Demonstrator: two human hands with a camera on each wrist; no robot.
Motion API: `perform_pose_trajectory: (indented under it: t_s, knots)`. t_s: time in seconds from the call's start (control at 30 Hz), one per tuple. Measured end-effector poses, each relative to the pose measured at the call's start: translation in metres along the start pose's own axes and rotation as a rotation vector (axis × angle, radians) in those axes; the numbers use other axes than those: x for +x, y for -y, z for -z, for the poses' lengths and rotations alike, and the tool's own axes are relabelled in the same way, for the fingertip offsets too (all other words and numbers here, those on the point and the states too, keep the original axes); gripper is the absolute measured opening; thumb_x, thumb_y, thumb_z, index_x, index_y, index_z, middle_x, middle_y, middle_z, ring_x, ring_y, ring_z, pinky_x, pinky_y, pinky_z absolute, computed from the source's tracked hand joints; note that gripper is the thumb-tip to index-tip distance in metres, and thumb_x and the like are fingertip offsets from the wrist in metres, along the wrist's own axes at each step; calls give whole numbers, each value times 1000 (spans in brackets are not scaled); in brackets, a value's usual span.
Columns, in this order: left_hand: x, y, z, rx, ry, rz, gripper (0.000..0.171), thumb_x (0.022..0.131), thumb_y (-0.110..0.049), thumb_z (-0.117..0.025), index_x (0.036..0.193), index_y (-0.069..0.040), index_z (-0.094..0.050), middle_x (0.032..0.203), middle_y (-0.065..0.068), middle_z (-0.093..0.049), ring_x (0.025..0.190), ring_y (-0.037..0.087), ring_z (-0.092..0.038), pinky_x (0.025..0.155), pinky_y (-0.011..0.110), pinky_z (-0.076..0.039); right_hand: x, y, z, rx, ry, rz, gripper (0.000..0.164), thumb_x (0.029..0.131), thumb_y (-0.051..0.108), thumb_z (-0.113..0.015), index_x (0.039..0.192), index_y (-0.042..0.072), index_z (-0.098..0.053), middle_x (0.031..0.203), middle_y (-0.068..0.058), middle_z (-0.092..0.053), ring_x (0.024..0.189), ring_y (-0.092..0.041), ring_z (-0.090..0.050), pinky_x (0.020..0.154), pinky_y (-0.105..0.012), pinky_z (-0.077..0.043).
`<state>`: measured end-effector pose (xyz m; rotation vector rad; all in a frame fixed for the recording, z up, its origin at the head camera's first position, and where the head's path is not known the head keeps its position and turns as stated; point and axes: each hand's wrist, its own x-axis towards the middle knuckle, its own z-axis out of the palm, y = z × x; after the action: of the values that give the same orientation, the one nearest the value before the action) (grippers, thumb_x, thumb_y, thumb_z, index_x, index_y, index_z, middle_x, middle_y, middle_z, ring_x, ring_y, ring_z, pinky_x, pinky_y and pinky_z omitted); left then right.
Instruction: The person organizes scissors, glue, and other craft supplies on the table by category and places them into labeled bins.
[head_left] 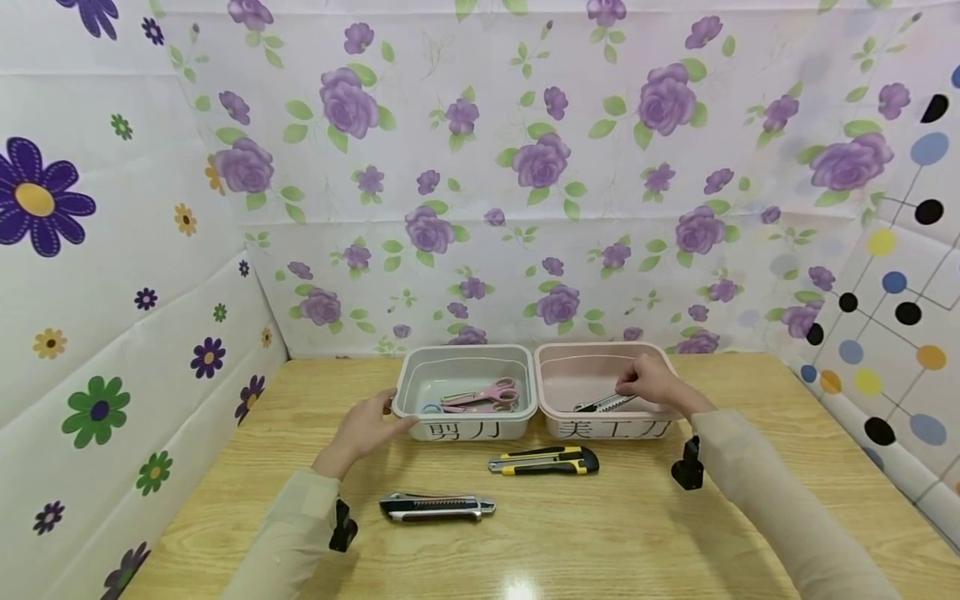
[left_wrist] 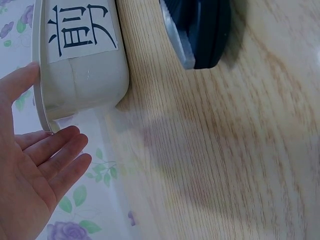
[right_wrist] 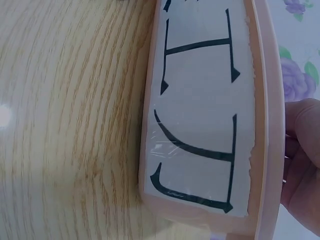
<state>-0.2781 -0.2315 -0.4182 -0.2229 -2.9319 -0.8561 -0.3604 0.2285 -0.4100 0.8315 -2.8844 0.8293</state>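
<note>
My left hand point(head_left: 367, 429) rests at the left end of a grey bin point(head_left: 472, 427). In the left wrist view the thumb point(left_wrist: 22, 82) touches the bin's rim and the other fingers lie fairly straight by its end. Pink-handled scissors point(head_left: 498, 390) lie inside that bin. Reaching into the pink bin point(head_left: 555, 417), my right hand point(head_left: 651, 382) has curled fingers and pinches the end of a utility knife point(head_left: 603, 404) with a silvery, ridged body. The pink wall hides most of this grip in the right wrist view.
In front of the bins lies a yellow-and-black utility knife point(head_left: 543, 461). A black-and-silver utility knife point(head_left: 437, 506) lies nearer, to the left. Both bins carry labels with black characters. Flower-patterned cloth point(head_left: 487, 275) hangs behind the wooden table point(head_left: 585, 542).
</note>
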Motion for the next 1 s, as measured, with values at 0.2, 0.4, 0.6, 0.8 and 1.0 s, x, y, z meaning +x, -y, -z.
perform_pose_trajectory:
  t_s: [0.2,0.4,0.6,0.8,1.0]
  knots:
    - [0,-1,0,8,5,5,75,81,-44,-63,132,6,-40,111,21,-60,100,33,-57,82,47,-47,-3,-3,3,18,19,16,8,79,1,-65,72,0,-70,64,-3,-65,56,-8,-52,57,-25,-45]
    - [0,-2,1,8,5,4,76,81,-45,-63,133,6,-40,110,20,-60,99,32,-57,81,46,-47,-4,-7,5,15,8,61,10,82,-2,-61,74,-5,-67,63,-7,-63,54,-7,-47,56,-25,-42]
    - [0,-2,0,6,5,0,76,81,-46,-63,133,5,-40,109,19,-61,97,31,-58,80,45,-47,-4,-2,13,10,5,85,9,83,0,-62,78,-4,-68,69,-10,-65,56,-10,-52,54,-25,-44]
    - [0,-2,1,8,3,0,77,81,-47,-62,133,5,-40,110,19,-60,98,31,-58,81,46,-47,-7,15,24,23,36,25,9,83,6,-63,84,-3,-68,77,-9,-67,69,-18,-62,63,-32,-52]
    - [0,-2,1,7,5,-4,77,81,-47,-62,133,6,-40,111,21,-60,100,33,-57,82,47,-47,-10,24,31,37,60,15,16,84,11,-64,91,-4,-67,81,-10,-67,74,-21,-64,66,-35,-52]
